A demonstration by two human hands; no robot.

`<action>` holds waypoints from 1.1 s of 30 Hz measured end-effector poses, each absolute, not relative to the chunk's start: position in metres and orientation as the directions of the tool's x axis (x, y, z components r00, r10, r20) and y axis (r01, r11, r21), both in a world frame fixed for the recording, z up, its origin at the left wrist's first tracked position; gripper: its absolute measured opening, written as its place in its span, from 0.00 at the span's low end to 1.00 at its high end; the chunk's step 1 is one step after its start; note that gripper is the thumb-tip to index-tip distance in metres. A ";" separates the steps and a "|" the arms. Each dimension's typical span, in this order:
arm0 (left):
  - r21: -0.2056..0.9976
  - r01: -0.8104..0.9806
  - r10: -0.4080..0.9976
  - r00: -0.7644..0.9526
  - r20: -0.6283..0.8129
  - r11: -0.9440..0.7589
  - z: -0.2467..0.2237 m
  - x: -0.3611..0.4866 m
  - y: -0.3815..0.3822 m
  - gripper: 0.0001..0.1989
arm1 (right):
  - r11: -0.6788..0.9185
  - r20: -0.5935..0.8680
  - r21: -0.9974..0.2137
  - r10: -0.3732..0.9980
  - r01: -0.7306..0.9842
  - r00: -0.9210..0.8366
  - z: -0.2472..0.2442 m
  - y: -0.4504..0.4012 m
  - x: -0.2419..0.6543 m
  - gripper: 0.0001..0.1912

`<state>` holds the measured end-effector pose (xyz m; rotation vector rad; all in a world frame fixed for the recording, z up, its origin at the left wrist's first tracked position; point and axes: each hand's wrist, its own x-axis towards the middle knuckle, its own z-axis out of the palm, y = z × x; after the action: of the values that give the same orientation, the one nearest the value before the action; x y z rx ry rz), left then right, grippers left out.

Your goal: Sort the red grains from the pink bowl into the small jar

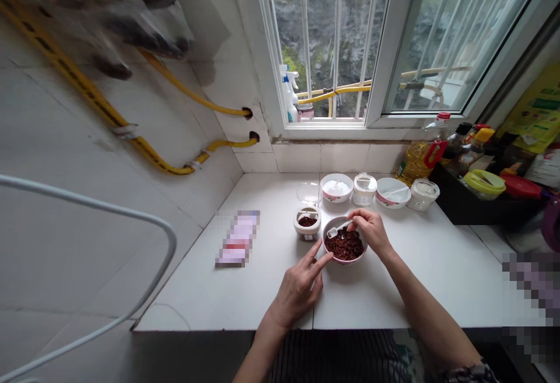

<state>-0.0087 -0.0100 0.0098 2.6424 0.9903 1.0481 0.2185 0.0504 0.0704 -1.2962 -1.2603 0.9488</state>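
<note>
My right hand (370,231) pinches the handle of a small white spoon (333,232) over a bowl (349,263) of dark red flakes that look like dried chili. The spoon's head is above the flakes near the bowl's left side. Fingers of my left hand (301,283) are stretched apart and rest against the bowl's near left rim. Just left of the bowl stands a white seasoning jar (307,232) with its clear lid (308,193) raised; similar red flakes lie inside it.
Along the back wall stand a bowl of white powder (336,197), a lidded jar (364,189), another bowl (392,201) with a white spoon, and a second jar (423,194). An oil bottle (415,161) and several condiments crowd the right corner. A blurred purple packet (238,238) lies left.
</note>
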 end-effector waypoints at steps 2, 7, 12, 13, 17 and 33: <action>0.343 0.533 0.623 0.544 0.561 -0.774 0.010 -0.009 -0.010 0.34 | 0.119 0.136 -0.985 0.980 0.124 0.142 0.073 0.051 0.217 0.08; 0.344 0.530 0.622 0.547 0.560 -0.776 0.009 -0.009 -0.009 0.34 | 0.319 0.340 -0.936 0.928 0.149 0.149 0.081 0.047 0.201 0.10; 0.346 0.537 0.630 0.548 0.551 -0.770 0.008 -0.009 -0.009 0.35 | 0.665 0.692 -0.570 0.705 0.484 -0.154 0.081 0.043 0.181 0.11; 0.347 0.539 0.632 0.546 0.550 -0.768 0.008 -0.009 -0.009 0.35 | 0.706 0.721 -0.488 0.657 0.513 -0.219 0.081 0.043 0.180 0.12; 0.351 0.536 0.632 0.547 0.548 -0.768 0.009 -0.009 -0.010 0.35 | 0.639 0.698 -0.538 0.703 0.549 -0.135 0.084 0.040 0.193 0.12; 0.342 0.528 0.619 0.542 0.569 -0.777 0.010 -0.008 -0.009 0.33 | 0.249 0.300 -0.855 0.953 0.454 0.043 0.074 0.046 0.216 0.10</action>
<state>-0.0085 -0.0094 0.0102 2.6434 0.9880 1.0528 0.2157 0.0464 0.0737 -1.3529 -1.5659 0.6564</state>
